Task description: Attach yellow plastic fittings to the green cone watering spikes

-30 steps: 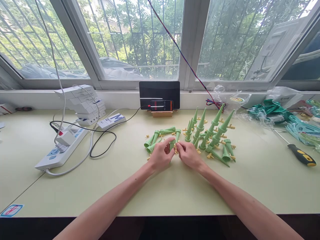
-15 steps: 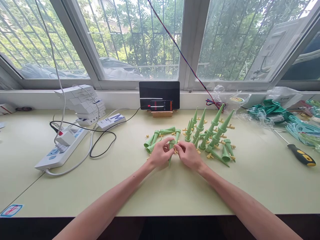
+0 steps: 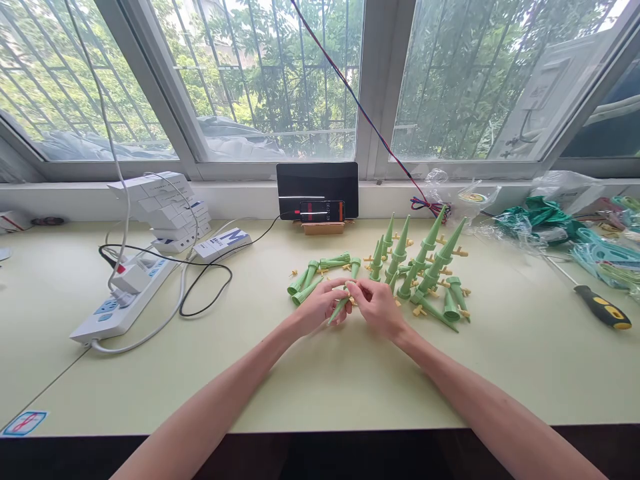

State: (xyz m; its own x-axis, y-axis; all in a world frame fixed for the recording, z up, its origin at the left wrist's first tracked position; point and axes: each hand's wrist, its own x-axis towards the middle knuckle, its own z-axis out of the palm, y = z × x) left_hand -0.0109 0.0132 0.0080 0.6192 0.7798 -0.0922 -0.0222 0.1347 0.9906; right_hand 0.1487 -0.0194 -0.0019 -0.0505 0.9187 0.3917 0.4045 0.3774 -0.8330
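My left hand [image 3: 321, 307] is closed around a green plastic watering spike [image 3: 339, 311], whose pointed tip slants down toward me and to the left. At its upper end the fingertips of my right hand [image 3: 379, 308] pinch together, touching the spike; a bit of yellow shows there, but the fingers hide most of it. Left of and behind my hands lie loose green spikes [image 3: 305, 293] with small yellow valves [image 3: 294, 273]. To the right, several spikes with yellow valves fitted stand point up [image 3: 425, 257], and others lie beside them [image 3: 453, 303].
A phone [image 3: 323, 211] leans on a dark panel [image 3: 317, 177] at the back. On the left are a power strip [image 3: 117, 313], looping cables and stacked white boxes [image 3: 173, 217]. A screwdriver [image 3: 603, 307] and plastic bags [image 3: 543, 223] occupy the right side.
The spike in my left hand has turned from nearly upright, point down, to a slant with its tip toward the lower left. My hands remain together in about the same place.
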